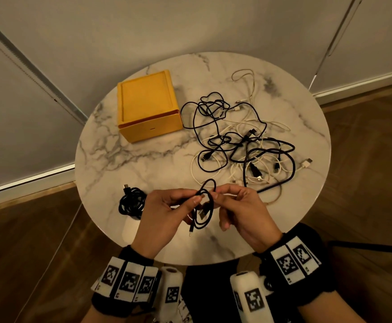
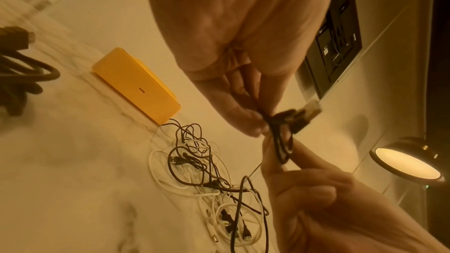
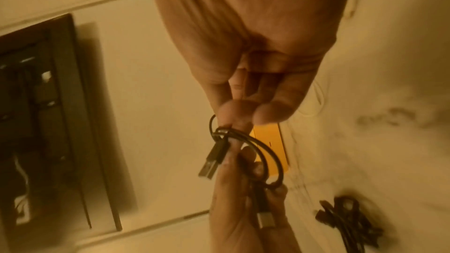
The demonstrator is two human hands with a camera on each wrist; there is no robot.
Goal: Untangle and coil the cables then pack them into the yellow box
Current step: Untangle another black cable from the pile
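Observation:
Above the near edge of the round marble table [image 1: 143, 164], both hands hold a short black cable [image 1: 204, 206] looped into a small coil. My left hand [image 1: 167, 210] pinches one side of the loops, and my right hand [image 1: 239, 206] pinches the other side. The cable's USB plug [image 3: 210, 163] hangs between the hands. A closed yellow box [image 1: 147, 106] stands at the back left of the table. One coiled black cable [image 1: 131, 202] lies left of my left hand. A tangle of black and white cables [image 1: 241, 145] covers the right half of the table.
A white wall and skirting board run behind the table, with wooden floor around it. A lit lamp [image 2: 406, 164] glows at the right in the left wrist view. A dark cabinet [image 3: 48, 122] stands against the wall.

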